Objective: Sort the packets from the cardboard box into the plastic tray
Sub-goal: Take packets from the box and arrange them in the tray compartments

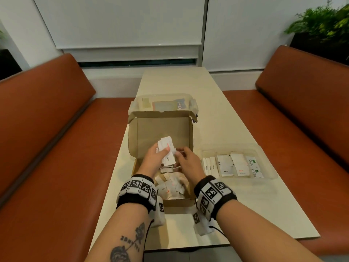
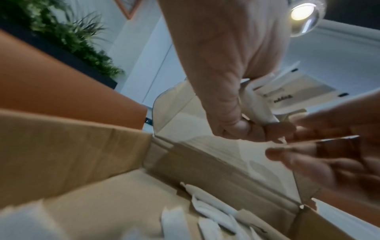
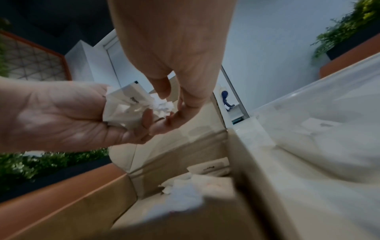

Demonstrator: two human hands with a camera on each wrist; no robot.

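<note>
An open cardboard box [image 1: 162,129] sits on the table, with several loose white packets [image 1: 171,186] on its floor. My left hand [image 1: 164,151] hovers over it and grips a bunch of white packets [image 1: 166,146], thumb on top; this bunch [image 3: 127,104] also fills the left hand [image 3: 61,116] in the right wrist view. My right hand [image 1: 179,154] meets that bunch from the right. Its fingers [image 2: 308,146] pinch a flat packet [image 2: 337,146] at the bunch's edge. The clear plastic tray [image 1: 268,161] lies right of the box with rows of sorted packets [image 1: 238,163].
A clear lidded plastic container [image 1: 166,103] stands just behind the box's raised lid. Orange benches [image 1: 56,129] run along both sides of the narrow cream table [image 1: 245,205]. Potted plants [image 1: 321,21] stand at the far right.
</note>
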